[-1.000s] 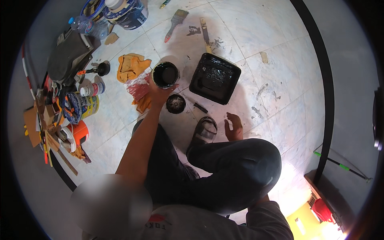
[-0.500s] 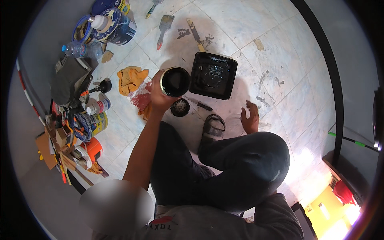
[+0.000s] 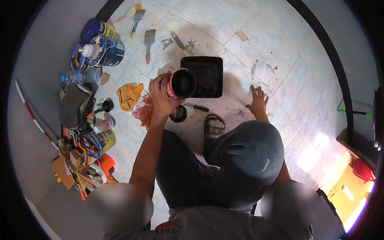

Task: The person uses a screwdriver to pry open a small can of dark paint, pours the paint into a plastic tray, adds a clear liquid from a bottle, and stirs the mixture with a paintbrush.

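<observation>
My left hand (image 3: pixel 161 96) is wrapped round a red-sided paint can (image 3: pixel 182 83) with dark paint inside, held beside and partly over the near left of a black paint tray (image 3: pixel 216 94). The tray lies on the tiled floor with dark wet paint in it. Just below the can, a round paint-smeared lid (image 3: pixel 178 113) lies on the floor, with a dark-handled tool (image 3: pixel 198 107) next to it. Over to the right, my right hand (image 3: pixel 258 102) has its fingers spread, holding nothing, near the floor. An orange cloth (image 3: pixel 130 96) and a red, white-stained rag (image 3: pixel 143 108) lie left of my left hand.
Beyond the tray lie a flat brush (image 3: pixel 149 42), another brush (image 3: pixel 138 20) and a long narrow tool (image 3: pixel 178 41). Paint buckets (image 3: pixel 114 52), a water bottle (image 3: pixel 82 77) and an orange container (image 3: pixel 107 163) line the left wall. My sandalled foot (image 3: pixel 214 127) is close below the tray.
The can in my left hand has tilted, so its red side shows. My right hand has moved away from my foot and spread its fingers. The view has shifted.
</observation>
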A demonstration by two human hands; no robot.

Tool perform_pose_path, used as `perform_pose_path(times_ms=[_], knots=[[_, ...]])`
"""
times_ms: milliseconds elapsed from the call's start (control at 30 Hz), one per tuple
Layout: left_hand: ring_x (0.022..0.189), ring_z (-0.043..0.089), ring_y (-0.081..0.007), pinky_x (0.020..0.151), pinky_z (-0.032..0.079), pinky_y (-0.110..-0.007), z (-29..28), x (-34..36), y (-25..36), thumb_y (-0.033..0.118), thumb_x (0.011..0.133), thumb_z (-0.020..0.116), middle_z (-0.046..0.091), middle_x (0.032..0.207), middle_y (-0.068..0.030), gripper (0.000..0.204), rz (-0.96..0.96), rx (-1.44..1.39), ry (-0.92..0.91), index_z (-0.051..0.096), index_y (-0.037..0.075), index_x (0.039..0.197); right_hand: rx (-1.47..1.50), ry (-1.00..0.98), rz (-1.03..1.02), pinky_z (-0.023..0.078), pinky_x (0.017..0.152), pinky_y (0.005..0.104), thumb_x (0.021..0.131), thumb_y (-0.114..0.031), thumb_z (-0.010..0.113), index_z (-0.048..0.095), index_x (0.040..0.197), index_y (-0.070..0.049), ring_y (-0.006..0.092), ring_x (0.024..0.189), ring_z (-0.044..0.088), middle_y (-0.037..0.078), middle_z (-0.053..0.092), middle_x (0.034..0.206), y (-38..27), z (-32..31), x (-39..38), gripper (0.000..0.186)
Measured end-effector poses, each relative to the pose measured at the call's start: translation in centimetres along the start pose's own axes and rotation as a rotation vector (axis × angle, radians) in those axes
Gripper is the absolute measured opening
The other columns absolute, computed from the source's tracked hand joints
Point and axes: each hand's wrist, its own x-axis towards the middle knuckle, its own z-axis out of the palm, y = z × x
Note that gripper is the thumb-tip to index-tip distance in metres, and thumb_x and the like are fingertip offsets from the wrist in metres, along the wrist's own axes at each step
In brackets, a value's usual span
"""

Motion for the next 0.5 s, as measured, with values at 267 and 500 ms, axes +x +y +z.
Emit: perform_pose_path(times_ms=[267,500], knots=[[0.129,0.057,-0.0403,0.11,0.044,-0.054,0.2,-1.1,0.6,0.029,0.05,0.103,0.06,0.142,-0.0167,0.114,-0.046,0.02,0.0,0.059,0.006,0.153,0.096,0.055,-0.003,0.026,0.13,0.0704,0.071,-0.021,0.103,0.033,0.173,-0.037,0.04,0.166,0.028,0.015,0.026,0.181,0.5,1.2,0.3,0.124],[0.131,0.059,-0.0435,0.114,0.047,-0.052,-0.6,-3.5,2.6,0.022,0.057,0.104,0.061,0.141,-0.0216,0.11,-0.238,-0.139,0.16,0.053,-0.002,0.151,0.061,0.071,-0.064,0.032,0.127,0.0701,0.071,-0.024,0.103,0.03,0.175,-0.037,0.0407,0.163,0.032,0.016,0.026,0.181,0.7,1.3,0.3,0.128]])
